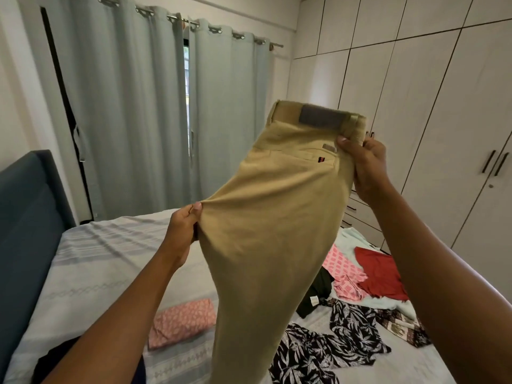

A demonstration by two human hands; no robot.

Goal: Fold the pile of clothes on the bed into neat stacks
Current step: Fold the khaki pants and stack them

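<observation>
A pair of tan trousers [271,223] hangs in the air above the bed [91,261], folded lengthwise with the waistband and its dark patch at the top. My right hand [365,164] grips the waistband end at the upper right. My left hand [184,228] pinches the seat edge of the trousers lower on the left. The legs drop out of view at the bottom. On the bed, right of the trousers, lies the unfolded pile: a pink patterned piece [343,273], a red top [381,275], black leaf-print garments [338,336] and a pale mint cloth [352,236]. A folded pink garment [182,322] lies near me.
A blue headboard [25,217] stands at the left. Grey curtains [133,106] hang behind the bed. White wardrobes [448,112] with drawers line the right side. A dark garment [61,358] lies at the bed's near left edge.
</observation>
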